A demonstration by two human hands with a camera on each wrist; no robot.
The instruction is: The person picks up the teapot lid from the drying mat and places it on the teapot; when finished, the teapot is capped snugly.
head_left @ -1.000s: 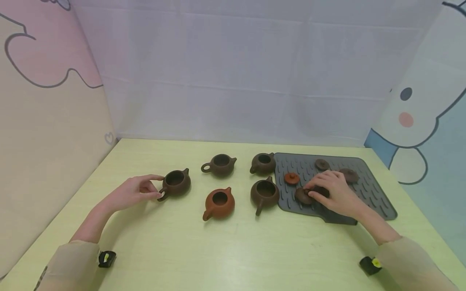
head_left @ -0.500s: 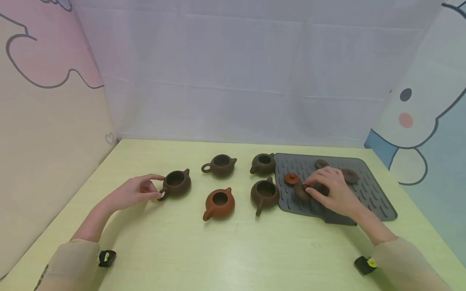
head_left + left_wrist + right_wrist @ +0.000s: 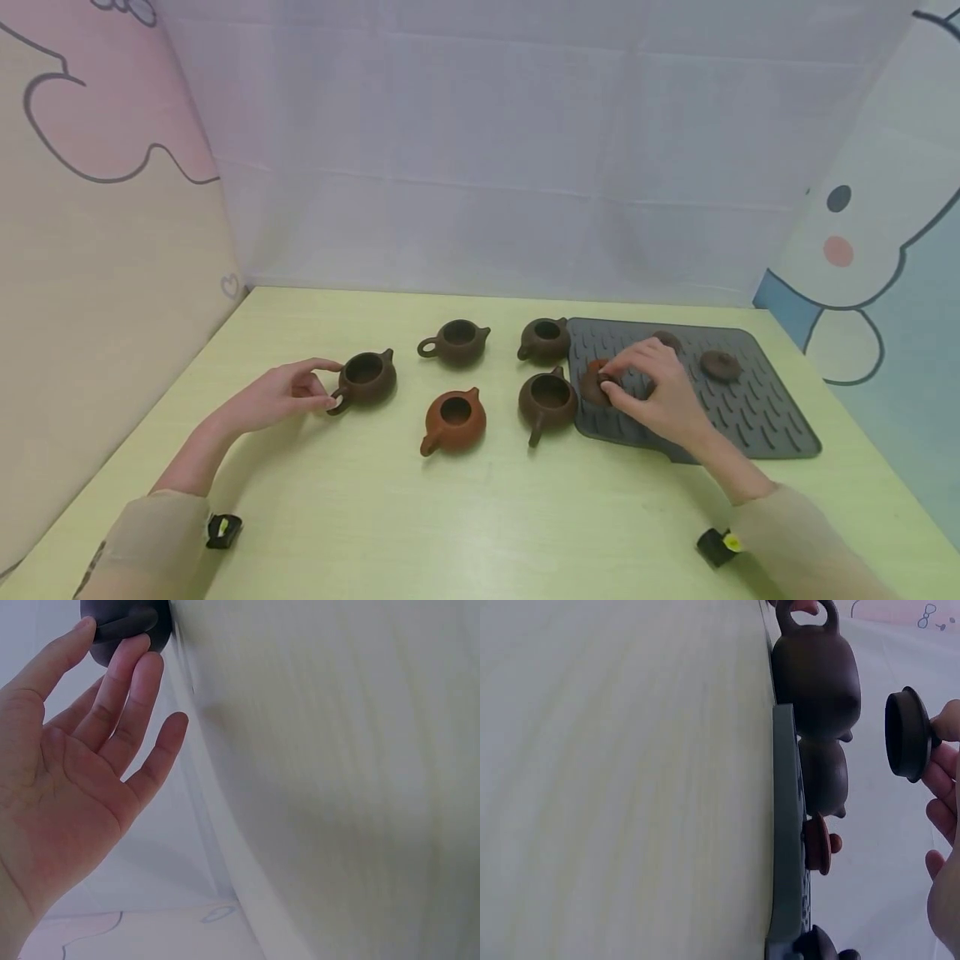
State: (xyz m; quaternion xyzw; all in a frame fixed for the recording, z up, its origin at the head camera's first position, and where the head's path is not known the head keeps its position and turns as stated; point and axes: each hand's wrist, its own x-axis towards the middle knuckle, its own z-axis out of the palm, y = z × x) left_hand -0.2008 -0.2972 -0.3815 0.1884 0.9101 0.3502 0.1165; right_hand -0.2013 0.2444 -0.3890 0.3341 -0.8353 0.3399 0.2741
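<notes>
My left hand (image 3: 273, 396) pinches the handle (image 3: 339, 402) of a dark brown clay teapot (image 3: 367, 377) that stands lidless at the left. In the left wrist view, the thumb lies on one side of this handle and fingertips on the other. On the right, my right hand (image 3: 658, 390) pinches a dark brown teapot lid (image 3: 592, 390) by its knob. The right wrist view shows that lid (image 3: 906, 735) raised above the grey mat (image 3: 784, 825), tilted, its hollow underside partly visible. From the head, it partly covers a reddish lid (image 3: 597, 366) on the mat.
Two dark teapots (image 3: 460, 342) (image 3: 545, 339) stand at the back, uncovered. Nearer are a reddish teapot (image 3: 457, 422) and another dark teapot (image 3: 547, 403) beside the ridged mat (image 3: 772, 417). Dark lids (image 3: 721, 366) (image 3: 666, 340) lie on the mat's far half.
My right hand has lifted the dark lid off the mat and carried it leftward, over the reddish lid's near side. My left hand keeps its hold on the teapot handle.
</notes>
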